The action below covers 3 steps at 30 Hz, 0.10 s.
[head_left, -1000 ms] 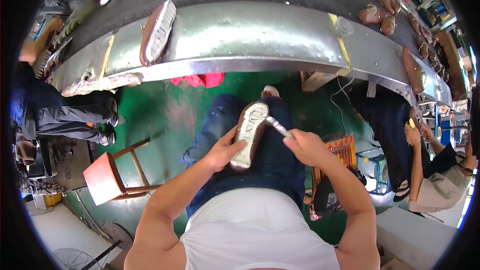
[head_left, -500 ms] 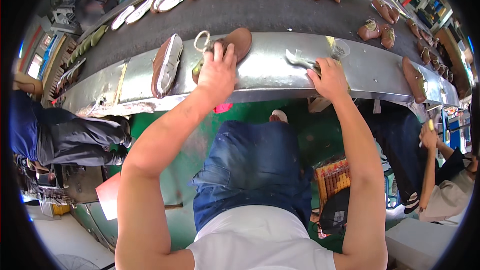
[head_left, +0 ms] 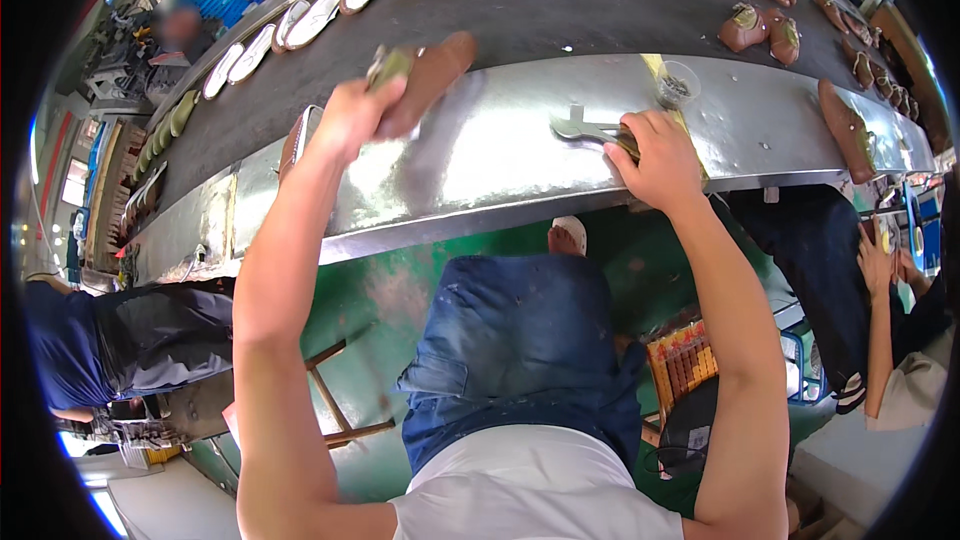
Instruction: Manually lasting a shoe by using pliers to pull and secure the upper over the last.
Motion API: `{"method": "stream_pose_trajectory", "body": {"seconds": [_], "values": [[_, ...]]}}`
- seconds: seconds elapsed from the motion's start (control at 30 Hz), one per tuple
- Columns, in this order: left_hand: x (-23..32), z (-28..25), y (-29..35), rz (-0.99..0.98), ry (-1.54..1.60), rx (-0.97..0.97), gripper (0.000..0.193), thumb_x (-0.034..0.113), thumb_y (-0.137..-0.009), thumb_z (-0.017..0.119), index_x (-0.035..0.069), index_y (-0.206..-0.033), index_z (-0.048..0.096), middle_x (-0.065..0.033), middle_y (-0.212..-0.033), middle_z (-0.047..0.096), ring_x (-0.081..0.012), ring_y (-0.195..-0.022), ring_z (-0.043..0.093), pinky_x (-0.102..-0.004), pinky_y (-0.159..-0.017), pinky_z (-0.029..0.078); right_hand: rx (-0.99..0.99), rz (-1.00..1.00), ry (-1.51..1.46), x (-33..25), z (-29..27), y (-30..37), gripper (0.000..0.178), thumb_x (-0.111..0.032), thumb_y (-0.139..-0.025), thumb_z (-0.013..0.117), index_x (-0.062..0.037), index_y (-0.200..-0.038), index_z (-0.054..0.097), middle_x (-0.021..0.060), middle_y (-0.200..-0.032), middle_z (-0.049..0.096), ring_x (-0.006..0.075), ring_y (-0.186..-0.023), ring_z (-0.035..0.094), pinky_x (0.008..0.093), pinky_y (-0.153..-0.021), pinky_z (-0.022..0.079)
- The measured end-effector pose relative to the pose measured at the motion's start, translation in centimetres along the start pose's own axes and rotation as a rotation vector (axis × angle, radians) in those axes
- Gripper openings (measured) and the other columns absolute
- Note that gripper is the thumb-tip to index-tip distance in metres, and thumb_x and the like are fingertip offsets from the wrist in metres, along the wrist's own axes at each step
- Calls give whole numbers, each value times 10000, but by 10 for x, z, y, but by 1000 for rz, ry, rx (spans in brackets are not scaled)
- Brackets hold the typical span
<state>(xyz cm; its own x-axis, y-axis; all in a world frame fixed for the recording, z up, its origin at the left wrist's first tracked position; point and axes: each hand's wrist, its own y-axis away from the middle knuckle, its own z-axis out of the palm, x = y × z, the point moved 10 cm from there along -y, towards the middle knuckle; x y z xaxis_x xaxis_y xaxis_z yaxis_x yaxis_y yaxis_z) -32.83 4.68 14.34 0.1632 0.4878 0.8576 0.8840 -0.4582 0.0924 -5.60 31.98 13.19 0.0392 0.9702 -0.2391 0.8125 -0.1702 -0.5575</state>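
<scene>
My left hand (head_left: 352, 122) grips the heel end of a brown shoe upper (head_left: 436, 80) stretched over a greenish last. The shoe is tilted above the metal ledge, its toe pointing up and right, slightly blurred. My right hand (head_left: 662, 162) rests on the ledge, fingers closed round the dark handles of lasting pliers (head_left: 580, 128). Their metal jaws point left and lie on the ledge. Just beyond this hand stands a clear plastic cup (head_left: 677, 86) holding small dark bits. Another brown shoe (head_left: 298, 146) lies partly hidden behind my left forearm.
A dark conveyor belt (head_left: 520, 20) runs beyond the metal ledge (head_left: 500, 165), carrying white-soled shoes (head_left: 313, 18) and brown uppers (head_left: 742, 28). One brown shoe (head_left: 846, 132) lies at the ledge's right. People are at both sides, including a dark-trousered person (head_left: 165, 335) at left.
My left hand has lifted the brown shoe and carried it left, turning it. My right hand stays on the pliers at nearly the same place. The whole view has shifted slightly.
</scene>
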Motion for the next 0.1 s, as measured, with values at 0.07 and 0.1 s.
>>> {"method": "stream_pose_trajectory", "body": {"seconds": [0.07,0.1], "values": [[21,3,-50,-47,-145,72,447,366,-896,696,-71,-983,663,-73,-829,662,-137,-697,599,-304,-636,488,-22,23,-12,2,4,-1,400,-345,-801,731,-45,-1048,636,128,-962,618,325,-946,589,432,-836,478],[22,2,-77,-25,-261,145,427,429,-863,696,16,-974,705,-118,-818,678,-236,-668,623,-378,-630,509,-29,29,-31,1,8,-2,421,-362,-792,740,-51,-1056,636,133,-967,618,329,-951,590,438,-844,476]]}}
